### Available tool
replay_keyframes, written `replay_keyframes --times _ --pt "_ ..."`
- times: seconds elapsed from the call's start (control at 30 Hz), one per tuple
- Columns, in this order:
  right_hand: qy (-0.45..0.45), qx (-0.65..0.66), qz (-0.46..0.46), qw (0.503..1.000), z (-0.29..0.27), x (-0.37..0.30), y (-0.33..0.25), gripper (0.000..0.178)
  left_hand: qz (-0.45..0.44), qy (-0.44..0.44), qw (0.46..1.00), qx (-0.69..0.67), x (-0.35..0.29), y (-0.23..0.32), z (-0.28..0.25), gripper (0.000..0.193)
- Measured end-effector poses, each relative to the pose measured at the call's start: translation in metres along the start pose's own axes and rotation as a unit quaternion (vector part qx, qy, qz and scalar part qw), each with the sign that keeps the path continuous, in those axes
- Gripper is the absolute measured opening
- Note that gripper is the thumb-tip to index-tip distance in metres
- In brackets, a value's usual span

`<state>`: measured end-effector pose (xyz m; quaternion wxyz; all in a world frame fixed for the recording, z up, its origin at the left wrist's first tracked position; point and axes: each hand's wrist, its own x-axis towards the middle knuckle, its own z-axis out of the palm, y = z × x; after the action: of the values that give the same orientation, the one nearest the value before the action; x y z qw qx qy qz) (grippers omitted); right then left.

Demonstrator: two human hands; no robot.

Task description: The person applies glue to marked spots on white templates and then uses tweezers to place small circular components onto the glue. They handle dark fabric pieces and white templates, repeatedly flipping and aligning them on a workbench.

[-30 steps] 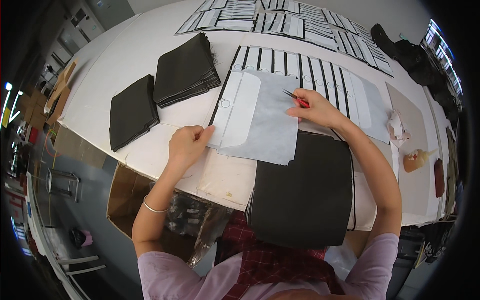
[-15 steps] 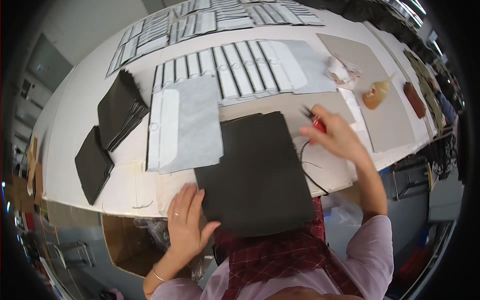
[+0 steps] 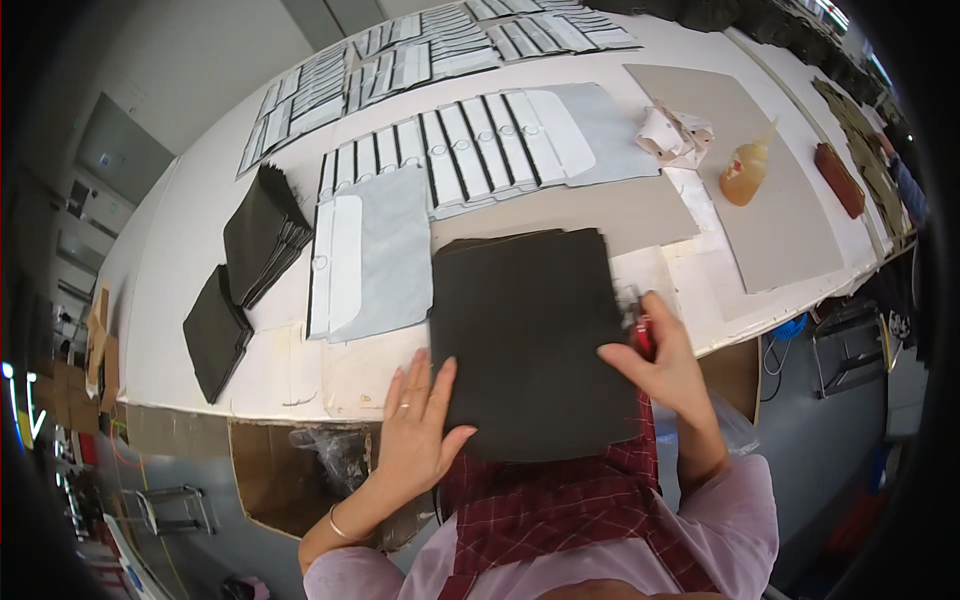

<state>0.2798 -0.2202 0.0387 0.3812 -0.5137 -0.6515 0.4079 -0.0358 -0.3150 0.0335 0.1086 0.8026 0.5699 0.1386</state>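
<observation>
A stack of black fabric panels [image 3: 530, 340] lies in front of me, its near end overhanging the table edge above my checked apron. My left hand [image 3: 420, 425] rests along the left side of the stack with fingers stretched out and apart; it holds nothing. Closed round red-handled thread snips [image 3: 645, 338], my right hand [image 3: 665, 365] is at the stack's right edge, the thumb over the black sheet. The blades are blurred. Left of the stack lies a grey-and-white panel [image 3: 390, 260] with a black strip.
More white panels with black strips [image 3: 490, 140] overlap behind. Two piles of folded black pieces [image 3: 265, 235] stand at left. On the right are grey boards [image 3: 790, 220], crumpled paper [image 3: 672, 135], an amber bottle [image 3: 745, 175] and a brown case [image 3: 838, 180]. A cardboard box [image 3: 265, 480] sits below the table.
My right hand has moved down and in toward the stack's right edge with the snips. My left hand lies a little farther right along the stack. The black cord beside the stack no longer shows.
</observation>
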Motion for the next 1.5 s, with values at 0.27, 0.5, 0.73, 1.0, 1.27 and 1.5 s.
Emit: replay_keyframes --times 0.27,0.5,0.73,1.0,1.27,1.5 --pt "0.158 0.104 0.017 0.982 -0.035 -0.004 0.026 0.042 0.059 0.043 0.997 -0.04 0.049 0.025 -0.007 0.076" --pt "0.166 0.121 -0.001 0.979 -0.029 -0.001 0.03 0.041 -0.055 0.288 0.942 0.161 0.125 -0.141 -0.039 0.051" --pt "0.17 0.151 0.008 0.974 -0.028 -0.005 0.038 0.041 -0.262 0.223 0.932 0.119 0.067 -0.209 -0.038 0.059" --pt "0.187 0.139 -0.002 0.973 -0.022 -0.005 0.034 0.041 -0.039 0.023 0.995 0.094 0.055 -0.144 -0.038 0.083" --pt "0.192 0.087 0.015 0.977 -0.01 -0.005 0.016 0.042 -0.088 0.061 0.989 0.102 0.063 -0.128 -0.022 0.083" --pt "0.12 0.012 -0.01 0.993 -0.029 -0.005 0.02 0.037 -0.085 0.068 0.989 0.095 0.078 -0.103 -0.04 0.072"
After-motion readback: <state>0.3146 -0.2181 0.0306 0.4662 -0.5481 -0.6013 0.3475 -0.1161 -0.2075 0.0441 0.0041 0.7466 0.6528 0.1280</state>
